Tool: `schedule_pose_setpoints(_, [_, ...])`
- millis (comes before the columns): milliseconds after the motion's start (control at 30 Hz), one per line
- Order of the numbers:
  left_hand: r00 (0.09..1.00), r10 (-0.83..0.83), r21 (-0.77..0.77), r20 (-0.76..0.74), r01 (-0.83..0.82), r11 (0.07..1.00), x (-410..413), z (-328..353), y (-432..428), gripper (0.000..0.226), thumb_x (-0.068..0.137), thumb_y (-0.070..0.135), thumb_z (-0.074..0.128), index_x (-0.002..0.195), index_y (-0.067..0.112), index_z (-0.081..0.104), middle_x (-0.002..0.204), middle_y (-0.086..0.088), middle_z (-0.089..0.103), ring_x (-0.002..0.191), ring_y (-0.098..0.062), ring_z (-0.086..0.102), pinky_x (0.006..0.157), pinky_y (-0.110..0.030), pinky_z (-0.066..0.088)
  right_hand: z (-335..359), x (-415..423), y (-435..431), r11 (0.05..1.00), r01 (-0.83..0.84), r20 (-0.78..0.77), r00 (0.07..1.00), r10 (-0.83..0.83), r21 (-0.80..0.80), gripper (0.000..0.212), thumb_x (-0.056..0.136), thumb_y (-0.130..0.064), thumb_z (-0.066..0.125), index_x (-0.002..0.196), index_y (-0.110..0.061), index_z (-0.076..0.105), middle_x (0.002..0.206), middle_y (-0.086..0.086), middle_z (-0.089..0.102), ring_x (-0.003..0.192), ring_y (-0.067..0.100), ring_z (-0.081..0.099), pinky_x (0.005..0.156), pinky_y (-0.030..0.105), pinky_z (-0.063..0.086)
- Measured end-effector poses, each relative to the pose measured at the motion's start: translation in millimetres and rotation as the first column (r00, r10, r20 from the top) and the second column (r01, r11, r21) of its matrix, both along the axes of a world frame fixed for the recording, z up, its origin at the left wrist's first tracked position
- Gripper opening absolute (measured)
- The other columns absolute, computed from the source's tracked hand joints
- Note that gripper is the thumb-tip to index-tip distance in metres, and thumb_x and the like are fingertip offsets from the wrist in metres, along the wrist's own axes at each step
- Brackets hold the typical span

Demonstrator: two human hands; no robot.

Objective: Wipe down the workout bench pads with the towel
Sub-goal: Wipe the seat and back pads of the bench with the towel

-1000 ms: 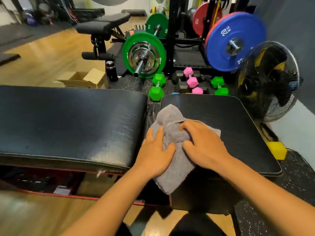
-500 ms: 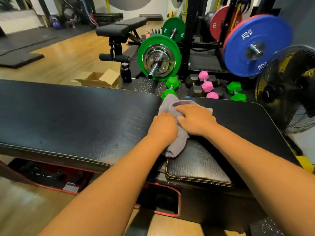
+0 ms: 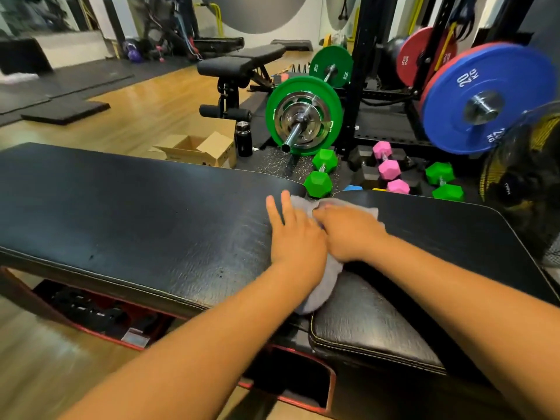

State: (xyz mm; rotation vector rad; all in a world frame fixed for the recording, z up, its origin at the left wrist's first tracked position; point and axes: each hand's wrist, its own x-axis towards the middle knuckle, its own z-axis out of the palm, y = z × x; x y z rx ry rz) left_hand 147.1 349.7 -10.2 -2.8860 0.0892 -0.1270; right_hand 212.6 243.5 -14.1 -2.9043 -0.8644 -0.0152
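We have pushed the grey towel (image 3: 318, 286) up the seam between the two black pads, from the near edge a second ago towards the far edge now. Our left hand (image 3: 295, 237) lies flat with fingers spread, its heel on the towel and its fingertips on the long pad (image 3: 121, 213). Our right hand (image 3: 348, 231) presses palm-down on the towel's far end, fingers together, at the edge of the short pad (image 3: 454, 237). The towel bridges the gap, touching both pads. We judge the seam strip nearly covered, while the broad faces of both pads probably remain to be wiped.
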Motion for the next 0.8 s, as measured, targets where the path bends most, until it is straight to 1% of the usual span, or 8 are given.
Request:
schedule_pose_setpoints(167, [0.993,0.059,-0.058,0.100,-0.053,0.997,48.7,-3.3,-6.0,0.042,0.098,0.017,0.036,0.138,0.005,0.036,0.141,-0.021,0.040,0.139,-0.043,0.020,0.114,-0.058,0.015,-0.4,40.2,3.1,0.974,0.192,0.095,0.974,-0.204,0.121,0.025,0.089,-0.032,0.048,0.104,-0.021,0.063,0.119,0.001,0.060,0.109,0.025,0.056,0.071,0.031,0.036])
schedule_pose_setpoints(233, [0.983,0.004,-0.132,0.184,0.021,0.991,36.1,-5.4,-3.5,0.033,0.094,0.012,0.038,0.126,0.008,0.041,0.125,-0.014,0.051,0.119,-0.033,0.040,0.092,-0.039,0.032,0.6,33.5,5.0,0.975,0.196,0.098,0.974,-0.206,0.106,0.027,0.090,-0.036,0.043,0.101,-0.024,0.064,0.116,0.001,0.062,0.105,0.027,0.057,0.071,0.032,0.037])
schedule_pose_setpoints(333, [0.967,-0.048,-0.234,0.249,0.108,0.966,-4.9,-11.0,5.4,0.034,0.096,0.024,0.038,0.128,0.011,0.040,0.118,-0.009,0.056,0.107,-0.030,0.044,0.077,-0.036,0.028,4.1,17.5,1.2,0.980,0.171,0.041,0.984,-0.176,0.100,0.033,0.084,-0.045,0.035,0.088,-0.028,0.064,0.105,0.005,0.068,0.096,0.034,0.059,0.067,0.035,0.039])
schedule_pose_setpoints(467, [0.996,-0.083,-0.489,0.014,0.079,0.869,-74.5,-8.5,9.1,0.093,0.081,0.074,0.031,0.147,0.011,0.015,0.139,-0.011,0.036,0.119,-0.031,0.034,0.100,-0.045,0.032,8.7,-18.1,5.4,0.986,0.109,-0.037,0.994,-0.105,0.129,0.031,0.079,-0.039,0.040,0.089,-0.032,0.069,0.096,0.001,0.070,0.091,0.031,0.058,0.075,0.036,0.043])
schedule_pose_setpoints(567, [0.992,-0.128,-0.508,-0.021,0.100,0.855,-109.6,-0.4,13.7,0.109,0.072,0.064,0.053,0.150,0.013,-0.001,0.144,-0.014,0.023,0.125,-0.032,0.031,0.108,-0.043,0.030,13.1,-43.2,8.1,0.966,0.087,-0.232,0.972,-0.030,0.242,0.031,0.073,-0.037,0.038,0.076,-0.030,0.068,0.077,-0.008,0.068,0.080,0.019,0.060,0.074,0.035,0.049])
schedule_pose_setpoints(667, [0.985,-0.161,-0.422,0.063,0.172,0.890,-107.9,21.6,34.8,0.094,0.071,0.030,0.063,0.149,0.020,0.009,0.131,-0.012,0.035,0.109,-0.035,0.045,0.087,-0.041,0.042,26.2,-53.9,13.5,0.818,0.104,-0.340,0.933,0.117,0.566,0.037,0.082,-0.006,0.048,0.053,-0.025,0.061,0.054,-0.012,0.055,0.056,-0.001,0.047,0.061,0.027,0.040])
schedule_pose_setpoints(733, [0.952,-0.220,-0.211,0.211,0.264,0.941,-91.0,50.5,57.6,0.086,0.071,0.027,0.063,0.145,0.026,0.019,0.122,-0.009,0.044,0.103,-0.034,0.051,0.080,-0.041,0.040,44.4,-58.0,22.6,0.665,0.093,-0.244,0.960,0.138,0.741,0.036,0.081,0.001,0.047,0.061,-0.025,0.062,0.057,-0.014,0.057,0.057,-0.006,0.049,0.062,0.022,0.040])
schedule_pose_setpoints(800, [0.928,-0.273,-0.047,0.252,0.294,0.955,-71.4,81.8,86.5,0.082,0.070,0.034,0.063,0.143,0.032,0.025,0.127,-0.003,0.048,0.117,-0.030,0.047,0.093,-0.044,0.034,59.5,-54.1,34.8,0.655,0.004,-0.090,0.991,0.097,0.756,0.026,0.081,-0.005,0.049,0.079,-0.021,0.070,0.072,-0.010,0.066,0.067,-0.005,0.056,0.068,0.018,0.044])
